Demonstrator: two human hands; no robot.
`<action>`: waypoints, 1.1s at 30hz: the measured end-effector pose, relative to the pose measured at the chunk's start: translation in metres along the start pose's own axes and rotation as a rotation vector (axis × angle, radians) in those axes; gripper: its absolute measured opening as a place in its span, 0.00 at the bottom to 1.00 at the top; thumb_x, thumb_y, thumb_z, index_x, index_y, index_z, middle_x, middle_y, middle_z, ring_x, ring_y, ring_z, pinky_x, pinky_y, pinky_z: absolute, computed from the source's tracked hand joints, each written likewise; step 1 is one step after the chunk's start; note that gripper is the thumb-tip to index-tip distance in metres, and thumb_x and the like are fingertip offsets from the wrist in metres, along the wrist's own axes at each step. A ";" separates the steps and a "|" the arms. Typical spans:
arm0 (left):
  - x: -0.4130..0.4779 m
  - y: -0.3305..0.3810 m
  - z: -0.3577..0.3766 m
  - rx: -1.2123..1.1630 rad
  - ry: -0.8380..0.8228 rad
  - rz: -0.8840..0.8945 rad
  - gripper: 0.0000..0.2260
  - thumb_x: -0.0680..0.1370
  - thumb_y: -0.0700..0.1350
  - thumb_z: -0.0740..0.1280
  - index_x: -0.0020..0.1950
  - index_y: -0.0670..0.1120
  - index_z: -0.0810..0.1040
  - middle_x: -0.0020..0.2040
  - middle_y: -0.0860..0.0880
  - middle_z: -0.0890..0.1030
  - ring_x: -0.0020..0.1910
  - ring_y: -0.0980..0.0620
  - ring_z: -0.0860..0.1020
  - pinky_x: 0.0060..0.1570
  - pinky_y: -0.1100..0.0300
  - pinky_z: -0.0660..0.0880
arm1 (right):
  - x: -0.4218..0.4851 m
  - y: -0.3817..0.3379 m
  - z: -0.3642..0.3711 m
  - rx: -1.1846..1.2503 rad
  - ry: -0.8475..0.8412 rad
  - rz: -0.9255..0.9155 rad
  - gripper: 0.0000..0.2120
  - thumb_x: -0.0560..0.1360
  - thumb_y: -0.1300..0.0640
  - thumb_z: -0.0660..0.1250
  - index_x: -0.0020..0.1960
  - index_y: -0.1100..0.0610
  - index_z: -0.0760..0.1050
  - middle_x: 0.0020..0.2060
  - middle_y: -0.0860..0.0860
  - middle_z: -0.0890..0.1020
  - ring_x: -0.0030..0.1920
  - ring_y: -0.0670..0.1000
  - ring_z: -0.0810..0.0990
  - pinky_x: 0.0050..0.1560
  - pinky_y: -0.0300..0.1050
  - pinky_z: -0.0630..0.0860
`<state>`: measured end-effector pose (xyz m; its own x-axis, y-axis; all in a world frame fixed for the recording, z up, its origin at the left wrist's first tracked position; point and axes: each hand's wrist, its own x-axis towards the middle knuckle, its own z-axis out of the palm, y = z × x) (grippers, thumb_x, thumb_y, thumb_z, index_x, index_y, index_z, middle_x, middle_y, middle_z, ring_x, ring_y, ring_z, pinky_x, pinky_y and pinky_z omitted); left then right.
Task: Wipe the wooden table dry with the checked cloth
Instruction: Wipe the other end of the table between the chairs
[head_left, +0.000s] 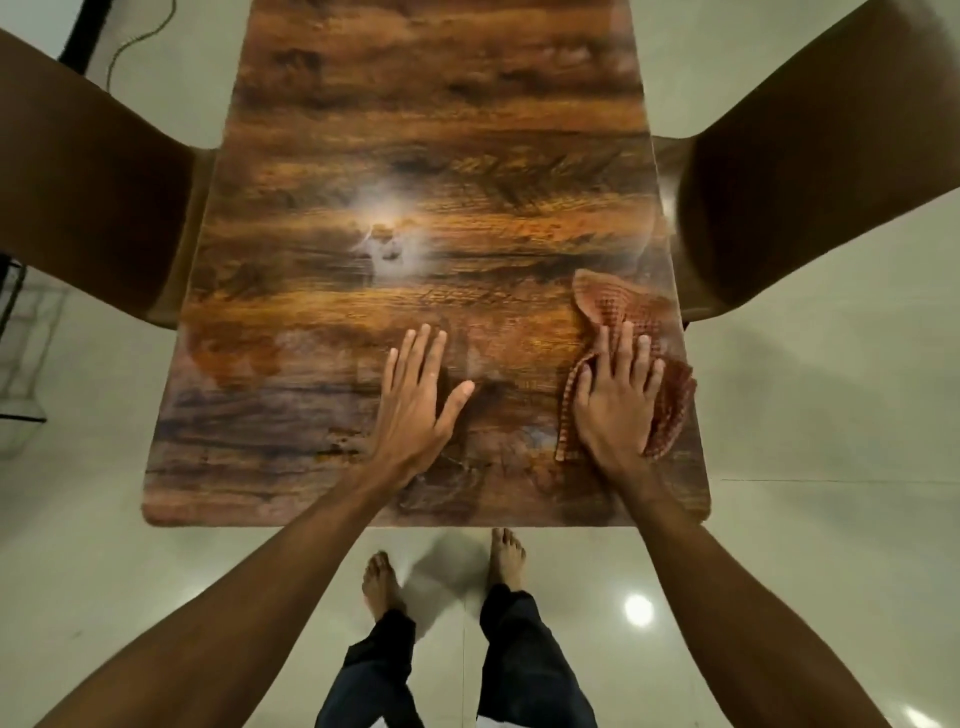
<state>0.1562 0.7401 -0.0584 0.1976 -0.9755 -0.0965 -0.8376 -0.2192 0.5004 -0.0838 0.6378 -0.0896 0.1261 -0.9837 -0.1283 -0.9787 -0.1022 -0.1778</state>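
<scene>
Flat on the wooden surface (415, 156), the left hand (415, 400) lies with fingers spread, holding nothing. Right of it, the right hand (618, 400) presses palm-down, fingers extended, on the checked cloth (623, 306), which sits crumpled near the surface's right edge.

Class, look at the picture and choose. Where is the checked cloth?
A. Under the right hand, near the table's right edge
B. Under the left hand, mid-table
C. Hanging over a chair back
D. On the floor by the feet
A: the right hand lies flat on the checked cloth by the wooden table's right edge, while the left hand rests bare on the wood.
</scene>
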 end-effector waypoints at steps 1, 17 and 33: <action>-0.002 -0.001 -0.001 0.003 -0.005 -0.008 0.34 0.82 0.64 0.50 0.83 0.48 0.50 0.84 0.48 0.46 0.82 0.52 0.41 0.80 0.50 0.38 | -0.009 -0.017 0.006 -0.002 -0.002 -0.043 0.30 0.87 0.45 0.50 0.85 0.54 0.50 0.85 0.57 0.50 0.84 0.62 0.48 0.82 0.65 0.46; -0.081 -0.152 -0.076 -0.009 0.151 -0.187 0.33 0.82 0.62 0.52 0.82 0.47 0.54 0.83 0.47 0.52 0.83 0.49 0.47 0.79 0.54 0.37 | -0.069 -0.216 0.056 -0.104 -0.147 -0.753 0.29 0.86 0.42 0.48 0.85 0.52 0.55 0.85 0.53 0.53 0.85 0.58 0.50 0.83 0.63 0.47; -0.165 -0.309 -0.128 -0.068 0.216 -0.313 0.39 0.79 0.71 0.41 0.83 0.47 0.51 0.84 0.47 0.49 0.83 0.49 0.45 0.79 0.52 0.39 | -0.070 -0.447 0.099 -0.103 -0.130 -0.665 0.30 0.86 0.43 0.43 0.86 0.54 0.48 0.85 0.54 0.48 0.85 0.59 0.46 0.83 0.62 0.43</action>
<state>0.4475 0.9709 -0.0869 0.5468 -0.8340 -0.0738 -0.6856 -0.4966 0.5323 0.3611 0.7670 -0.0976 0.7176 -0.6820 -0.1411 -0.6963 -0.6983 -0.1660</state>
